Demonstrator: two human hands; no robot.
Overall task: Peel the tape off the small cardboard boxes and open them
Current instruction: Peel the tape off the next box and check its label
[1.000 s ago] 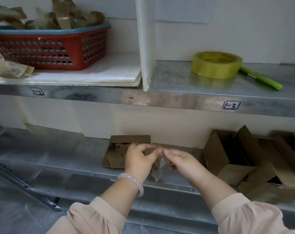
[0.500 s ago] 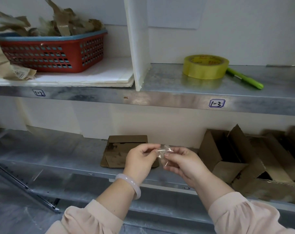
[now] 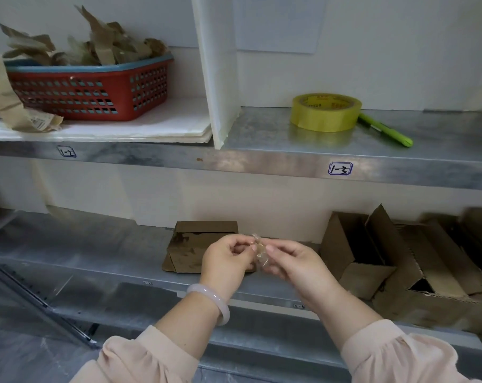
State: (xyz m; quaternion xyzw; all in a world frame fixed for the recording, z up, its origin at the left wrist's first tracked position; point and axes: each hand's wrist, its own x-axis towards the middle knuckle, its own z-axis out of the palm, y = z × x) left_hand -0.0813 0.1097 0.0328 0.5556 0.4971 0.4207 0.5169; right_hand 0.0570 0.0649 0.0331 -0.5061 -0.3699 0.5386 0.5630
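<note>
A: Opened boxes [image 3: 400, 261] lie right of the small cardboard box [image 3: 195, 244]. What's changed?
B: In front of it, left hand [image 3: 224, 261] and right hand [image 3: 295, 264] both pinch the peeled tape [image 3: 259, 250]: hanging a second ago, now wadded. This box looks stripped.

A small blue-bordered label [image 3: 340, 168] on the front edge of the upper shelf [image 3: 262, 164] reads "1-3". Far to its left on the same edge, a second handwritten label [image 3: 66, 151] appears to read "1-2". The red print on the yellow tape roll [image 3: 326, 111] above is too small to read.
</note>
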